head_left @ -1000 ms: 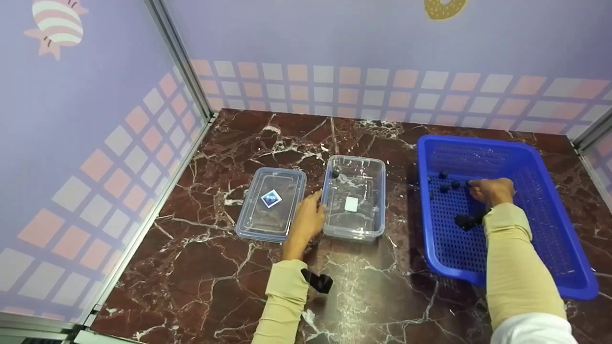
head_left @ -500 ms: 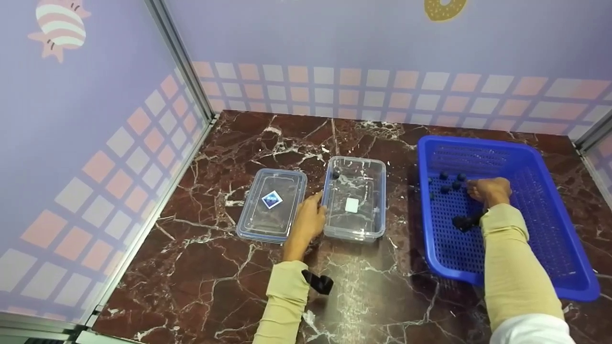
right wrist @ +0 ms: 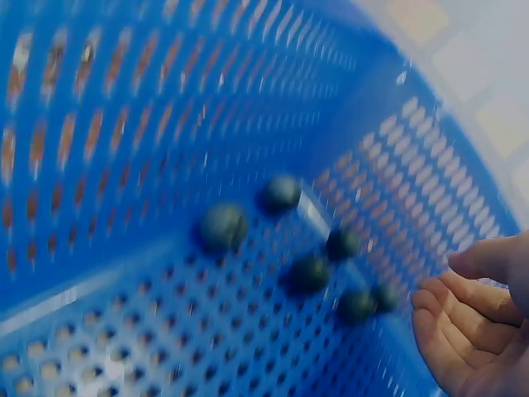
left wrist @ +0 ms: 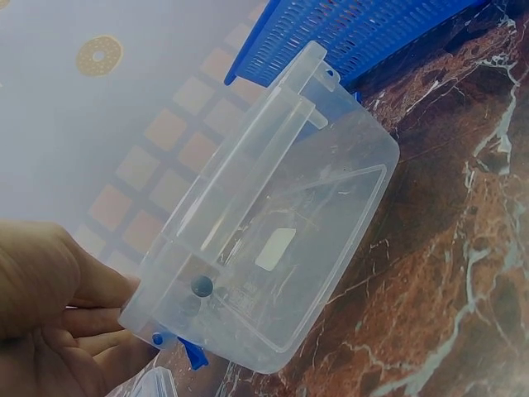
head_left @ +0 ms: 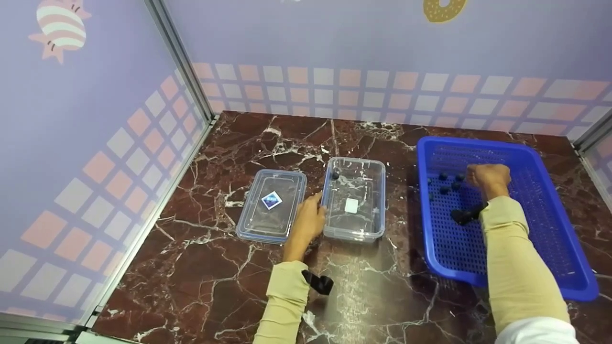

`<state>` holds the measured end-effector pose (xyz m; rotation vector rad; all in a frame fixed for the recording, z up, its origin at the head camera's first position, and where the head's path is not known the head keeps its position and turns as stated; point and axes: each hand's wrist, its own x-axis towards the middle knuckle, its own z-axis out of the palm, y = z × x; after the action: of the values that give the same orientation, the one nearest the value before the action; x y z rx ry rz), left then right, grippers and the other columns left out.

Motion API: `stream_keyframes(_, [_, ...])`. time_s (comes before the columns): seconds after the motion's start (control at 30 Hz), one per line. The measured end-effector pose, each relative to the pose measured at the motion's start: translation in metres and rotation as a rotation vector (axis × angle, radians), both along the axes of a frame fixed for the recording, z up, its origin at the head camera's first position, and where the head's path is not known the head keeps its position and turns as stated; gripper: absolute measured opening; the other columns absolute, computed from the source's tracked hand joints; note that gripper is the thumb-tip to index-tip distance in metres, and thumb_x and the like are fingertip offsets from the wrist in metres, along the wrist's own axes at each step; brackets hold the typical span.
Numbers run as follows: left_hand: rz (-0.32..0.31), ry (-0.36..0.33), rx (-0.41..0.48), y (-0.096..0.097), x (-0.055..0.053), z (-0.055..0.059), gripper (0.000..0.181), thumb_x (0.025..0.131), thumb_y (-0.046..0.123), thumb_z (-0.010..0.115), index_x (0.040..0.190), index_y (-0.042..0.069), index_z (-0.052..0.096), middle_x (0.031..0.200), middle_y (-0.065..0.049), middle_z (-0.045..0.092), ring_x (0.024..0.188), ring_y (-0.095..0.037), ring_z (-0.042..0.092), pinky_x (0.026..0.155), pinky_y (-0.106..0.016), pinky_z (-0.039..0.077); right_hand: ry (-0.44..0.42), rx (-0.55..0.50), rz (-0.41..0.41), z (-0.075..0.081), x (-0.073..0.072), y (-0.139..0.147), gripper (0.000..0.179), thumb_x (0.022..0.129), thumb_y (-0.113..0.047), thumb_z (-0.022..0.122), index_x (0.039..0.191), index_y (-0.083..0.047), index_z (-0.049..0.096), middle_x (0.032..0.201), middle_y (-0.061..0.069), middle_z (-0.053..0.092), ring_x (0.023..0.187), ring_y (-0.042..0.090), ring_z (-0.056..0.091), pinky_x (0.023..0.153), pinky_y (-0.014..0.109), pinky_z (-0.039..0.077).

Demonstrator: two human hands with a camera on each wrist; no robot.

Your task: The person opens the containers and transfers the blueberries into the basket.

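Note:
My left hand grips the near left rim of a clear plastic food container. In the left wrist view, a dark round berry lies inside this container, by its end wall. My right hand is over the far part of a blue perforated basket. Its fingers are curled in the right wrist view, with the thumb close to them; whether anything is between them is hidden. Several small, dark, blueberry-like fruits lie on the basket floor, left of that hand in the head view.
A clear lid with a blue rim and a diamond-shaped sticker lies left of the container. Everything stands on a dark red marble-patterned table. Patterned panels border the table's back and sides.
My right hand has shifted slightly up and away over the basket, and a berry beside its fingers now shows more plainly. The left hand and container have stayed in place.

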<state>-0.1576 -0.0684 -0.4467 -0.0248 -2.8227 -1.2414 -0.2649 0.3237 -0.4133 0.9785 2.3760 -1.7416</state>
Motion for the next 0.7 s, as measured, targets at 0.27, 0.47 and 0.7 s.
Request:
stream_keyframes(0.27, [-0.004, 0.016, 0.002, 0.0, 0.001, 0.0, 0.041, 0.092, 0.005, 0.054, 0.133, -0.003, 0.053, 0.13, -0.023, 0.057, 0.125, -0.04, 0.05, 0.109, -0.046, 0.037, 0.183, -0.019, 0.06, 0.028, -0.011, -0.036, 0.047, 0.089, -0.014, 0.061, 0.131, 0.005, 0.053, 0.047, -0.02, 0.059, 0.051, -0.006, 0.061, 0.062, 0.013, 0.053])
stream_keyframes(0.47, [-0.005, 0.019, 0.008, 0.0, 0.002, 0.001, 0.041, 0.092, 0.005, 0.054, 0.132, -0.004, 0.053, 0.13, -0.023, 0.057, 0.124, -0.04, 0.051, 0.108, -0.046, 0.037, 0.316, -0.102, 0.121, 0.042, -0.018, -0.072, 0.038, 0.091, -0.009, 0.058, 0.125, 0.01, 0.056, 0.054, -0.016, 0.062, 0.055, -0.003, 0.063, 0.062, 0.013, 0.054])
stream_keyframes(0.7, [-0.016, 0.052, 0.009, 0.0, 0.002, 0.0, 0.04, 0.091, 0.003, 0.055, 0.13, -0.007, 0.053, 0.128, -0.024, 0.058, 0.123, -0.039, 0.052, 0.107, -0.045, 0.039, 0.382, -0.091, 0.23, 0.046, -0.02, -0.118, 0.026, 0.092, -0.006, 0.057, 0.111, 0.011, 0.062, 0.058, -0.013, 0.062, 0.056, -0.002, 0.062, 0.06, 0.014, 0.054])
